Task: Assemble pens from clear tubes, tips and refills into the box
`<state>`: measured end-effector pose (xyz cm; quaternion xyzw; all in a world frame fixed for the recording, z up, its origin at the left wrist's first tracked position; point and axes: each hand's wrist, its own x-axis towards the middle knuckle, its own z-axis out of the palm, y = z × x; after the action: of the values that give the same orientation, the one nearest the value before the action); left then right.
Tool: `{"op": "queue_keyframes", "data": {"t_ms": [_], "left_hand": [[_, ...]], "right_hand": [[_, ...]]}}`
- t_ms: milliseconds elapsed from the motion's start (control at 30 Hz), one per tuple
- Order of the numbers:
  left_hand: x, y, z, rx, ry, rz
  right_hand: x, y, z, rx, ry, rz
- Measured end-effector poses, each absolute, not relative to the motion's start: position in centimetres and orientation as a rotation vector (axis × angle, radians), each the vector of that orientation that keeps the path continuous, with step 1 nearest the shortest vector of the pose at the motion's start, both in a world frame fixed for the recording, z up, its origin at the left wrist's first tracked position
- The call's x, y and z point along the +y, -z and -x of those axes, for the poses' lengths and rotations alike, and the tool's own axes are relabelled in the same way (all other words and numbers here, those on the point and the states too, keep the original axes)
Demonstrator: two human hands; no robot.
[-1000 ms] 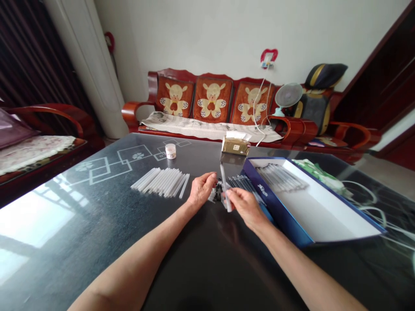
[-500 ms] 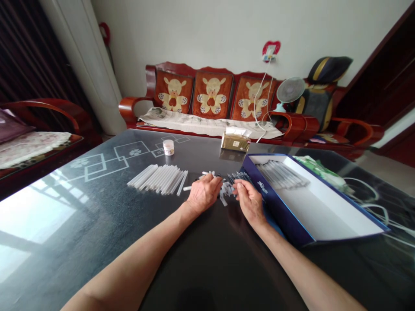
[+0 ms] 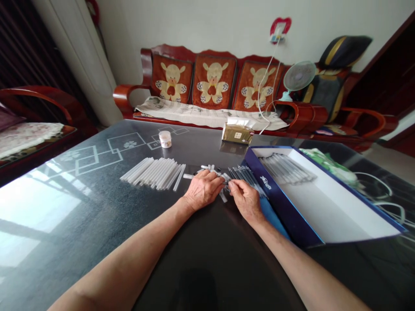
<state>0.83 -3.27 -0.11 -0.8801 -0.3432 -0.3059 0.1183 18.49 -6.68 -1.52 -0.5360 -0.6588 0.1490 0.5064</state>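
My left hand (image 3: 205,189) is closed over the middle of the table, its fingers curled round a translucent white pen barrel (image 3: 188,176) whose end sticks out to the left. Close beside it, my right hand (image 3: 244,196) pinches thumb and fingertips together, and what lies between them is too small to make out. Small clear and white plastic pieces (image 3: 223,197) lie loose under and around both hands. To the left, a row of white pen barrels (image 3: 154,173) rests on the tabletop. Thin pen refills (image 3: 244,175) lie beside my right hand, against the box.
A blue box (image 3: 285,207) with a white inside holds a row of clear pens (image 3: 287,167) at its far end. Behind stand a small white tub (image 3: 165,139) and a tissue pack (image 3: 237,133). A green-white bag (image 3: 329,166) and white cables (image 3: 389,203) lie beyond the box.
My right hand has moved left from the refills toward my left hand, and its fingertips have closed into a pinch. The camera view has tilted slightly down.
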Motion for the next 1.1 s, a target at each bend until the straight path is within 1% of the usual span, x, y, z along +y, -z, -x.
{"op": "queue_keyframes", "data": {"t_ms": [167,400,700,1100], "left_hand": [[-3.23,0.09,-0.81,-0.987,0.946,2.570],[-3.05,0.01,-0.72,-0.911,0.952,2.594],[-3.48,-0.61,-0.67,-0.924,0.875,2.556],[-3.50,-0.57,-0.53,-1.047,0.860,2.668]], "right_hand": [[-6.74,1.16,-18.45,-1.565,-0.500,1.345],[-7.01,0.60,-18.52,-1.539,-0.609,1.330],[-6.96,1.14,-18.48,-1.415,-0.744,1.310],[-7.05,0.92,-18.22,-1.460,-0.696,1.250]]}}
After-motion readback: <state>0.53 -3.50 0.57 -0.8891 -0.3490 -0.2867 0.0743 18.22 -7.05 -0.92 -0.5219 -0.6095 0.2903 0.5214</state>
